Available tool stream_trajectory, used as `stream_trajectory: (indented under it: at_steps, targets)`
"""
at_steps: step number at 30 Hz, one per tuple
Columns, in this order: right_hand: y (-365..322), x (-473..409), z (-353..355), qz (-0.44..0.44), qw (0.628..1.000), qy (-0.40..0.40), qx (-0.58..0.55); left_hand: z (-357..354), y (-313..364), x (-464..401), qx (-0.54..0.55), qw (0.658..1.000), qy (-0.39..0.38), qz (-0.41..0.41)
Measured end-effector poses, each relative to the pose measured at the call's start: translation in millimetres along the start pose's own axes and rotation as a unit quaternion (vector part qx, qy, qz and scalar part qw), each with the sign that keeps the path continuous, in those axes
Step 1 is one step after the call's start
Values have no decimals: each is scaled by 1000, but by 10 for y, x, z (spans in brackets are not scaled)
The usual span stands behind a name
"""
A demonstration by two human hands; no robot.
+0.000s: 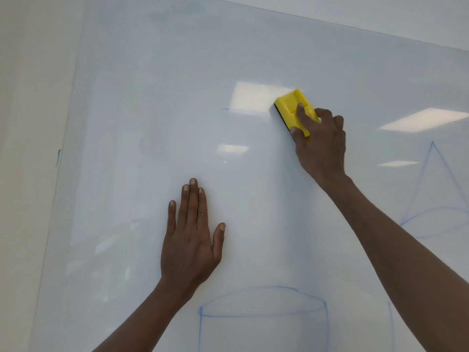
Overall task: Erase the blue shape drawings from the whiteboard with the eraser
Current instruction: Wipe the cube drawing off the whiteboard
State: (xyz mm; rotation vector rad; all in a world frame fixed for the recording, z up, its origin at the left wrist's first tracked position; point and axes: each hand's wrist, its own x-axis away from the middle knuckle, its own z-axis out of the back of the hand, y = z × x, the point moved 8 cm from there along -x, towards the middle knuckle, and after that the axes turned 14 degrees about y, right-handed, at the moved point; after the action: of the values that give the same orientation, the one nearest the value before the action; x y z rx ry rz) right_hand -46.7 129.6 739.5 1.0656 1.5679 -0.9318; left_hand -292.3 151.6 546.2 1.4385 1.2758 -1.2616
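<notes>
Head cam, looking at the whiteboard point(152, 123), glossy w/ ceiling-light reflections across the mid and right. My right hand point(321, 146) is up near the upper centre, clamped round the yellow eraser point(289, 105): thumb on its lower end, index finger lying along the top, other fingers curled on the far side. Eraser sits tilted, dark felt side pressed to the board, its upper-left end just at the corner of the brightest reflection patch. A thin blue line remnant point(238, 110) runs approx. horizontal just left of the eraser, fading as it nears it.

Left hand point(190, 240) is flat on the board, lower centre, fingers straight and together pointing up, thumb splayed to the right, holding nothing. It's well apart from the eraser, below and to the left.

Drawings I can see: a blue cylinder outline point(262, 313) at the bottom centre, just below my left wrist, its curved top and two vertical sides visible, lower part cut off by the frame edge. A blue cone outline point(431, 189) at the right edge, apex up, curved base partly behind my right forearm and partly out of frame. One more short vertical blue stroke point(390, 323) bottom right, beside the forearm; can't tell what shape it belongs to.

Board's left edge meets a cream wall point(25, 123), w/ a small green mark point(59, 157) at that edge
</notes>
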Motion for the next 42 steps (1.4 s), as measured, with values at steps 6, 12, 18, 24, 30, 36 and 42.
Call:
stream_trajectory:
  at_steps: [6, 12, 18, 24, 30, 36, 42]
  targets:
    - [-245, 266, 46, 83, 996, -23, -31, 6, -13, 0, -1, 1000, -2, 4]
    - [-137, 135, 32, 24, 999, -2, -33, 0, -8, -1, 0, 1000, 5, 3]
    - [-611, 120, -80, 72, 997, -21, -30, 1, -3, 7, 4, 1000, 10, -1]
    - [-547, 268, -34, 100, 994, -25, -45, -3, -15, 7, 7, 1000, 11, 1]
    - [-771, 93, -133, 69, 997, -12, -39, 1, -7, 18, 6, 1000, 12, 0]
    - [-1260, 180, -218, 118, 992, -34, -39, 20, -2, 7, 10, 1000, 16, 0]
    - [-1114, 306, -137, 159, 985, -56, -35, 30, -9, 23, 14, 1000, 20, -1]
